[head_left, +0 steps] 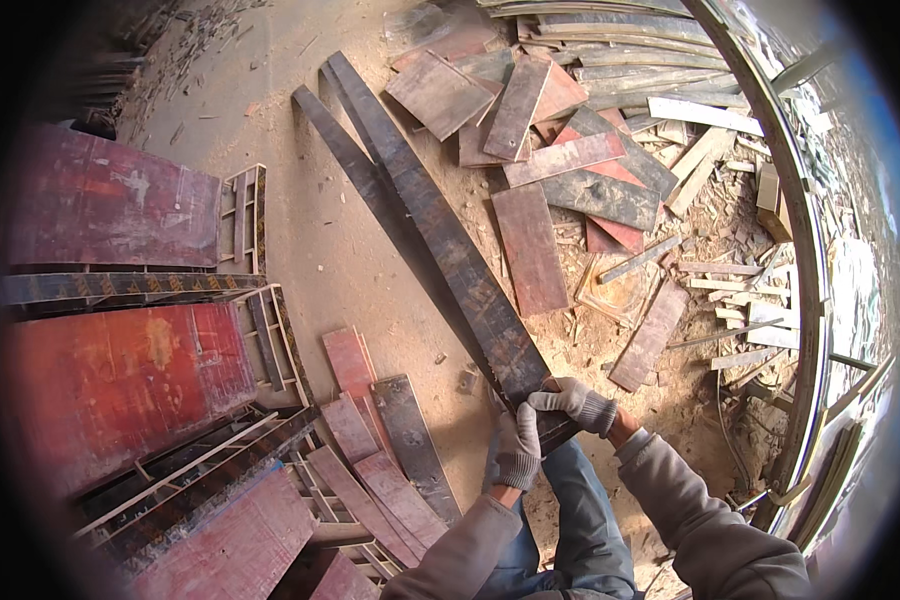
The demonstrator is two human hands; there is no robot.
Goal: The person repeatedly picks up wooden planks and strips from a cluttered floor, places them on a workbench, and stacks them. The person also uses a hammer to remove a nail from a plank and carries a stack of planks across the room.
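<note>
A long, narrow dark plank (pixel 450 250) with scuffed, brownish patches slants from near my legs toward the far left. My left hand (pixel 518 447), in a grey knit glove, grips its left edge near the close end. Close beside it my right hand (pixel 575 403), gloved the same way, is closed on the right edge, fingers reaching over the top face. The two hands almost meet across the plank. A thinner dark strip (pixel 335 132) runs along its left side; whether that is a second board or partly shadow I cannot tell.
Reddish and dark board offcuts (pixel 530 245) lie heaped ahead and right. Large red panels (pixel 130 365) on slatted stacks stand at left, with loose boards (pixel 410 440) beside my left arm. A long beam (pixel 815 300) curves along the right, near scattered wood scraps (pixel 750 300).
</note>
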